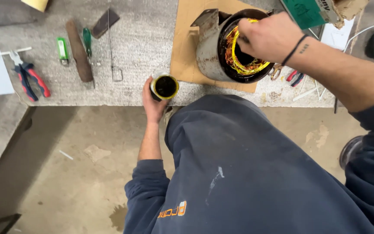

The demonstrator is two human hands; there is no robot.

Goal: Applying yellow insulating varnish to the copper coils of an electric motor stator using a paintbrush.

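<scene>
- The right hand (268, 38) is clenched inside the mouth of the motor shell (221, 45), at 1 o'clock, its fingers on the yellow and copper wires (239, 60).
- I judge it is better to work slowly here, because thin wires can be scratched on the metal rim.
- The left hand (153, 102) grasps a small can (165, 86) at the counter (143, 56) edge, near 12 o'clock; keep it upright.
- The shell lies on cardboard (185, 43).
- Pliers (29, 78) and a green lighter (62, 48) lie at 10 o'clock.
- Below is a stained concrete floor (74, 164).
</scene>
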